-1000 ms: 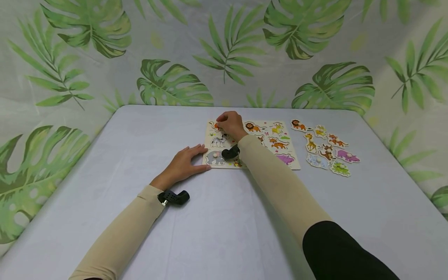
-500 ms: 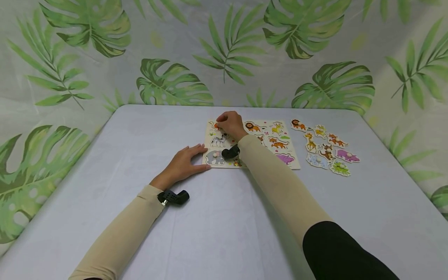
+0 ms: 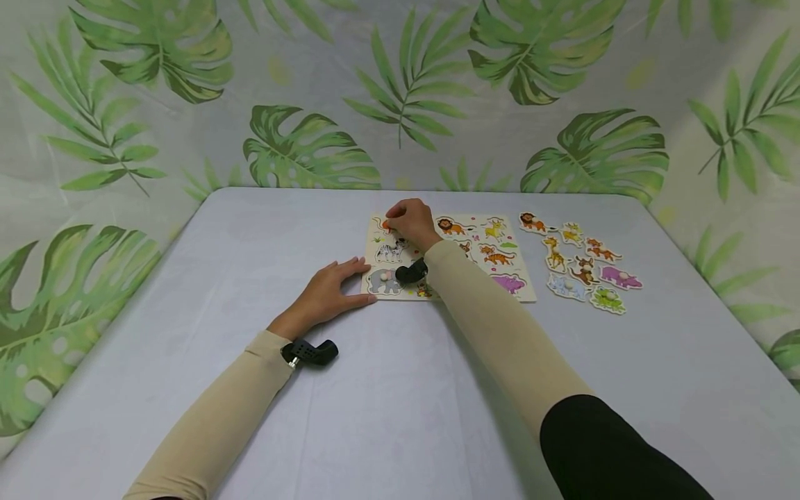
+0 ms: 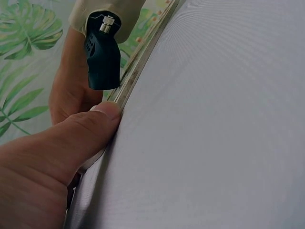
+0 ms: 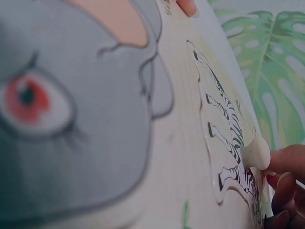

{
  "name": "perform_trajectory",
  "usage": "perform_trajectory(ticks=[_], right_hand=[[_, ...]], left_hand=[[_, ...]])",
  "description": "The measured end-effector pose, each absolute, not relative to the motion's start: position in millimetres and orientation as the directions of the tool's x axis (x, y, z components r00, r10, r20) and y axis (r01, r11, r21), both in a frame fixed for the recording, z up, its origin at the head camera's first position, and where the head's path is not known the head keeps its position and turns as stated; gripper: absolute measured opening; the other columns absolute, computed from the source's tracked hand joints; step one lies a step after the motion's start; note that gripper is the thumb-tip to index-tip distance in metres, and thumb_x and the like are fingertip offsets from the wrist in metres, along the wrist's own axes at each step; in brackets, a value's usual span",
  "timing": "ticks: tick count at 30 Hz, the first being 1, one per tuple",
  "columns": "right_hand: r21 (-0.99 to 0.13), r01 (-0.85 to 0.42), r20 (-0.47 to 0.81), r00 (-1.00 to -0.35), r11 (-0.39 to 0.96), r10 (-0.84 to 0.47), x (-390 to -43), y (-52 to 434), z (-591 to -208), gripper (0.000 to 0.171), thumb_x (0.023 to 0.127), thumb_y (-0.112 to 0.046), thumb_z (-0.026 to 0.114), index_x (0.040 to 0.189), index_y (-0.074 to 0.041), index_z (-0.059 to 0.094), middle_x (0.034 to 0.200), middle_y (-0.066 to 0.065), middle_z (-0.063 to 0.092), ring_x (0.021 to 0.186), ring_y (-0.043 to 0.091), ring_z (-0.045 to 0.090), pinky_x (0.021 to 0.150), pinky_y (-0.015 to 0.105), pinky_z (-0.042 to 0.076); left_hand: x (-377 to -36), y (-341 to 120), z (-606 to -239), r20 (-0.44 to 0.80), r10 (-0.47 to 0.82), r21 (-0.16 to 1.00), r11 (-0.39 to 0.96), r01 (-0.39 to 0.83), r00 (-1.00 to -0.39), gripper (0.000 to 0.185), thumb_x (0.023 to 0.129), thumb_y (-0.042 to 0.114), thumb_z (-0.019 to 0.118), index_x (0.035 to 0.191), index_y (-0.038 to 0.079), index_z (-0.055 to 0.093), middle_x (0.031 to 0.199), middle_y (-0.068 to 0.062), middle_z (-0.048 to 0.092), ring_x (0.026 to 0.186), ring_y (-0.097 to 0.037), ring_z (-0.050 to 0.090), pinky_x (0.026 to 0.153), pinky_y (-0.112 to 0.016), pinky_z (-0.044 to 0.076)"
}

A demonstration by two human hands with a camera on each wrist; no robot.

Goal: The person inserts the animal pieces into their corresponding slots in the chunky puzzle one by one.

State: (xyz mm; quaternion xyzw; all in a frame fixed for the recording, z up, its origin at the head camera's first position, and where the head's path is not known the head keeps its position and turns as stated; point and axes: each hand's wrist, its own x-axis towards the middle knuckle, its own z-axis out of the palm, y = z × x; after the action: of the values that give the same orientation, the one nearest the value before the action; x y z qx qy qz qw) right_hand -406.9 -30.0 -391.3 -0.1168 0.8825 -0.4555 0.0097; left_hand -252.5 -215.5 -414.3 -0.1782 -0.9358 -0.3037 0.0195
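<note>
On the pale surface (image 3: 250, 229) lies an animal puzzle board (image 3: 523, 288), past the middle toward 12 o'clock. The right hand (image 3: 412, 222) sits over the board's corner at 10 o'clock, fingers curled down onto a piece there; whether its grip is clamped on that piece cannot be told, since the fingers hide it. In the right wrist view, fingertips (image 5: 288, 164) lie just beside the pale knob (image 5: 257, 153) of the zebra piece (image 3: 390, 250), with the grey elephant piece (image 3: 382, 281) at 6 o'clock of the zebra. The left hand (image 3: 328, 292) lies flat, its grip apart, with its straight fingers against the board's edge at 9 o'clock; the left wrist view shows the thumb (image 4: 90, 126) touching that edge. Loose animal pieces (image 3: 581, 267) lie in a cluster at 3 o'clock of the board, near it.
</note>
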Motion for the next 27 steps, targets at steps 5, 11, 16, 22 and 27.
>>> perform_trajectory(ticks=[5, 11, 16, 22, 27], right_hand=[[-0.809, -0.185, 0.075, -0.974, 0.558, -0.213, -406.2, -29.9, -390.6, 0.008, 0.088, -0.016, 0.072, 0.094, -0.011, 0.071, 0.093, 0.004, 0.067, 0.082, 0.020, 0.061, 0.075, 0.032, 0.053], [-0.811, -0.182, 0.071, -0.974, 0.556, -0.215, -404.6, -29.5, -389.5, 0.007, 0.088, -0.016, 0.072, 0.093, -0.011, 0.072, 0.093, 0.004, 0.068, 0.082, 0.019, 0.061, 0.073, 0.032, 0.053], [-0.808, -0.184, 0.073, -0.974, 0.559, -0.214, -406.2, -29.1, -390.4, 0.007, 0.088, -0.017, 0.072, 0.093, -0.012, 0.072, 0.093, 0.003, 0.068, 0.082, 0.019, 0.061, 0.074, 0.032, 0.053], [-0.813, -0.180, 0.071, -0.974, 0.554, -0.213, -405.9, -28.6, -390.0, 0.008, 0.089, -0.017, 0.071, 0.095, -0.011, 0.071, 0.095, 0.004, 0.067, 0.083, 0.020, 0.061, 0.073, 0.032, 0.053], [-0.812, -0.181, 0.068, -0.974, 0.555, -0.218, -404.7, -26.5, -387.8, 0.011, 0.089, -0.017, 0.071, 0.097, -0.011, 0.071, 0.097, 0.005, 0.067, 0.085, 0.020, 0.061, 0.075, 0.032, 0.053]], left_hand=[[-252.5, -215.3, -414.4, 0.148, 0.322, 0.562, 0.750, 0.347, -0.935, 0.066, 0.083, 0.046, 0.073, 0.138, 0.014, 0.054, 0.150, -0.007, 0.041, 0.140, -0.024, 0.034, 0.119, -0.043, 0.018], [-252.3, -215.0, -414.5, 0.142, 0.319, 0.559, 0.756, 0.342, -0.937, 0.066, 0.084, 0.046, 0.073, 0.139, 0.015, 0.053, 0.150, -0.007, 0.041, 0.141, -0.024, 0.033, 0.119, -0.043, 0.017], [-251.7, -214.6, -413.4, 0.144, 0.321, 0.559, 0.754, 0.345, -0.936, 0.066, 0.084, 0.045, 0.073, 0.139, 0.014, 0.053, 0.150, -0.007, 0.041, 0.140, -0.025, 0.033, 0.119, -0.043, 0.017], [-251.9, -214.7, -413.4, 0.141, 0.316, 0.561, 0.755, 0.339, -0.938, 0.066, 0.084, 0.045, 0.073, 0.139, 0.015, 0.053, 0.150, -0.008, 0.041, 0.140, -0.025, 0.033, 0.118, -0.044, 0.018], [-252.6, -214.5, -413.3, 0.137, 0.318, 0.558, 0.758, 0.338, -0.938, 0.066, 0.084, 0.045, 0.073, 0.139, 0.014, 0.053, 0.150, -0.007, 0.041, 0.140, -0.025, 0.033, 0.119, -0.044, 0.018]])
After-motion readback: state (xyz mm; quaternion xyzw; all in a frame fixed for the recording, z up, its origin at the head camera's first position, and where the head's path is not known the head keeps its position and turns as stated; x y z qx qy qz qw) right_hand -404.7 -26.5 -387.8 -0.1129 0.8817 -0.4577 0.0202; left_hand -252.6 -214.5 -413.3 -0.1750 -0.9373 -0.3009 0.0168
